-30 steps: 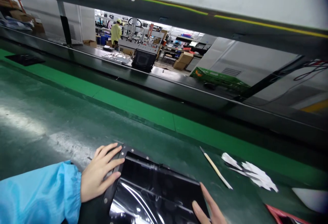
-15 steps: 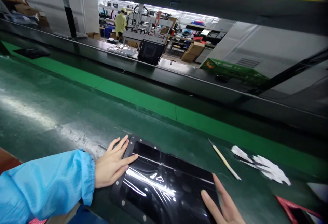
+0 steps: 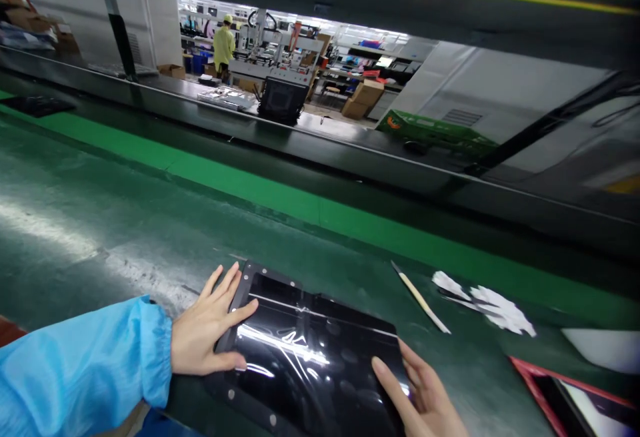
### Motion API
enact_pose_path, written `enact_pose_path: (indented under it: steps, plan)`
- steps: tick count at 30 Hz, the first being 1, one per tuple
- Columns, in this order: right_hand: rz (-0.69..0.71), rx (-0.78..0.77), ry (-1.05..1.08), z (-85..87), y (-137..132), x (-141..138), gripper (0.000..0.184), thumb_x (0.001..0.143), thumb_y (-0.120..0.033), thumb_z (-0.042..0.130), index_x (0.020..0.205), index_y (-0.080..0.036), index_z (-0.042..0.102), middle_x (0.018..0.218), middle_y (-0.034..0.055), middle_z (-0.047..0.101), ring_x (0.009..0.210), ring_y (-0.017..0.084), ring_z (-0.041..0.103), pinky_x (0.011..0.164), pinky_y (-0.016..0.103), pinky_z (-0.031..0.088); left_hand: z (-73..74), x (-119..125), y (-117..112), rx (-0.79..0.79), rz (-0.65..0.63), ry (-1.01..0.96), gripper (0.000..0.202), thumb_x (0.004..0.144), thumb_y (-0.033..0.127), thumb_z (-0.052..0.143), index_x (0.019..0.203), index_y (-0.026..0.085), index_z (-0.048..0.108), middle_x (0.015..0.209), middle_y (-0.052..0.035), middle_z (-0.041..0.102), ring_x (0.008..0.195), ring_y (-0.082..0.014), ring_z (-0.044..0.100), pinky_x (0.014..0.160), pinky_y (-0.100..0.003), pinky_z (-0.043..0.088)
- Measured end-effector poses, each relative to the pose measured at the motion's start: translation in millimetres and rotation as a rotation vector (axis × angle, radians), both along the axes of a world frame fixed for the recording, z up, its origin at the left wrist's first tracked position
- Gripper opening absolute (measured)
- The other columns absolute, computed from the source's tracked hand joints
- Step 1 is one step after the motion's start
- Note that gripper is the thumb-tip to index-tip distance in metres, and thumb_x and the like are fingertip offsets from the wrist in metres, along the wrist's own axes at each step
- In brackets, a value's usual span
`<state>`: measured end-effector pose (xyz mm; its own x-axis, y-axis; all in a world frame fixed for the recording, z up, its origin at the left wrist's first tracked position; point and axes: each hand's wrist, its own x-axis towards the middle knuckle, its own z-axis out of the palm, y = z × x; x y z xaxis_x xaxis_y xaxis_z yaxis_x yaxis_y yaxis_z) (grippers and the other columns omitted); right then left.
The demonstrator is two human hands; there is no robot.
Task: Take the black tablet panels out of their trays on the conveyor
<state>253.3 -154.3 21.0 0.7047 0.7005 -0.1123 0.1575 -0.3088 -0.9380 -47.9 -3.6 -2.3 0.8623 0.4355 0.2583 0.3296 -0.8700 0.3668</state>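
A glossy light-blue sleeve (image 3: 83, 360) ends in a gathered cuff (image 3: 158, 352).

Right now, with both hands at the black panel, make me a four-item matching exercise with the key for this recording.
1. Left hand
2. Right hand
3. Pale-handled tool
4. White crumpled pieces

A. On the green bench, farther right than the slim item in this list
B. Thumb on top, fingers at the right edge of the black panel
C. Slim, with a dark pointed tip
D. Fingers spread across the panel's left border

Right pairs: 1-D, 2-B, 3-C, 4-A
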Motion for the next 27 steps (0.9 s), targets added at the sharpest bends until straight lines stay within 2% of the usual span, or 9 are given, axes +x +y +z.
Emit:
enact_pose_path:
  steps: [4,7,11,15,20,27]
  plan:
    - [0.071,0.004,-0.336,-13.5,-5.9,11.9,0.056,0.085,-0.059,0.059,0.122,-0.018,0.057,0.105,0.0069,0.058,0.096,0.026,0.057,0.081,0.035,0.05,2.8,3.0,-8.2,0.049,0.056,0.083,0.084,0.083,0.044,0.067,0.15,0.024,0.02,0.158,-0.0164,0.004,0.143,-0.0421,0.0,0.11,-0.071,0.017]
    - [0.155,0.018,-0.535,-18.1,-10.3,16.7,0.047,0.093,-0.054,0.051,0.124,-0.019,0.056,0.099,0.0065,0.054,0.091,0.025,0.055,0.082,0.039,0.048,-2.8,4.4,-10.2,0.12,0.071,0.109,0.08,0.086,0.039,0.063,0.15,0.024,0.019,0.158,-0.0154,0.005,0.143,-0.0412,0.006,0.109,-0.068,0.023]
    - [0.251,-0.033,-0.682,-14.6,-12.4,16.5,0.034,0.1,-0.045,0.044,0.122,-0.022,0.055,0.099,0.0068,0.054,0.095,0.026,0.055,0.083,0.042,0.048,-19.5,4.0,-6.4,0.23,0.089,0.084,0.077,0.086,0.047,0.061,0.149,0.026,0.024,0.157,-0.0139,0.011,0.142,-0.0427,0.015,0.106,-0.065,0.031]
    - [0.293,-0.082,-0.838,-6.3,-13.3,25.0,0.027,0.102,-0.035,0.04,0.119,-0.023,0.058,0.097,0.0067,0.055,0.091,0.026,0.055,0.084,0.047,0.048,-32.5,2.6,-3.7,0.308,0.096,0.101,0.072,0.086,0.053,0.056,0.148,0.029,0.028,0.157,-0.012,0.017,0.141,-0.0415,0.019,0.108,-0.066,0.028]
    - [0.299,-0.081,-0.958,0.8,-11.7,47.3,0.03,0.099,-0.021,0.039,0.122,-0.026,0.058,0.101,0.0073,0.055,0.094,0.027,0.053,0.079,0.044,0.051,-30.6,5.7,-3.7,0.243,0.103,0.107,0.074,0.084,0.049,0.059,0.148,0.029,0.029,0.156,-0.0102,0.02,0.142,-0.0419,0.017,0.111,-0.067,0.019]
    - [0.455,-0.086,-1.11,-5.4,-1.5,60.1,0.055,0.086,0.002,0.032,0.128,-0.025,0.054,0.104,0.009,0.053,0.096,0.026,0.051,0.076,0.043,0.049,-19.6,10.3,-9.0,0.228,0.141,0.085,0.069,0.083,0.044,0.058,0.146,0.029,0.034,0.155,-0.0086,0.023,0.141,-0.0416,0.019,0.112,-0.067,0.016]
